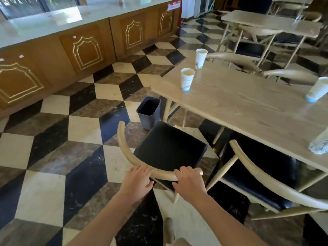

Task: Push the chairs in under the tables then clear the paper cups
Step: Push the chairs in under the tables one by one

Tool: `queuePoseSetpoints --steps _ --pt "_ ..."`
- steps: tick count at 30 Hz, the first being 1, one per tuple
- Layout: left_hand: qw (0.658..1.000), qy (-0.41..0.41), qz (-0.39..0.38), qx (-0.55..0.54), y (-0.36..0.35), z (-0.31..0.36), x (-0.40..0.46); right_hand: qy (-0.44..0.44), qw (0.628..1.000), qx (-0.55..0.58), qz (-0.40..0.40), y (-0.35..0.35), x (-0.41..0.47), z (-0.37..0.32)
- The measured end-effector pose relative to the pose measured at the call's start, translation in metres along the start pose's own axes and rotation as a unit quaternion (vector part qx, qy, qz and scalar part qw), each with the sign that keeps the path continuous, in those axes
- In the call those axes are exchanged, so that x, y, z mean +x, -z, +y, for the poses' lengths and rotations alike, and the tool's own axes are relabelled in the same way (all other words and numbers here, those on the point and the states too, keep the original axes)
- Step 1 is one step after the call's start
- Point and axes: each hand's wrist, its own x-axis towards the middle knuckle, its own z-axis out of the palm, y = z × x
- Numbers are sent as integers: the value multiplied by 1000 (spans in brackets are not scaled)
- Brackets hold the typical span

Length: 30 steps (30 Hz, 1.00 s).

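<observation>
The left hand [137, 181] and the right hand [189, 182] both rest on the curved wooden backrest of the near chair [168, 148]. The left grip lies over the rail with fingers loosely extended; the right grip curls over the rail's right end, fingers wrapped on the wood. The chair's black seat stands clear of the surface [248, 103], angled toward its near-left corner and not tucked beneath. A second chair [262, 174] to the right sits partly under the same surface edge. Three paper cups stand upright on the surface: one [187, 79] near the left corner, one [201, 58] behind it, one [317, 91] at the right edge. A further pale item at the far right is too blurred to identify. A dark waste bin [149, 112] stands on the checkered floor [53, 139] beside the surface's left leg.
</observation>
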Motion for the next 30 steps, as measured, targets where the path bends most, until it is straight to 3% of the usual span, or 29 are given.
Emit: queuePoseSetpoints --steps 12,20,30 --pt "993 -41 -99 46 -6 -82 60 -2 998 19 -58 -35 71 -27" --pt "973 -118 -189 64 -13 -152 94 -99 987 31 -122 -53 84 -49" --pt "959 -178 -220 6 -20 -194 123 -207 973 32 -100 -54 92 -73"
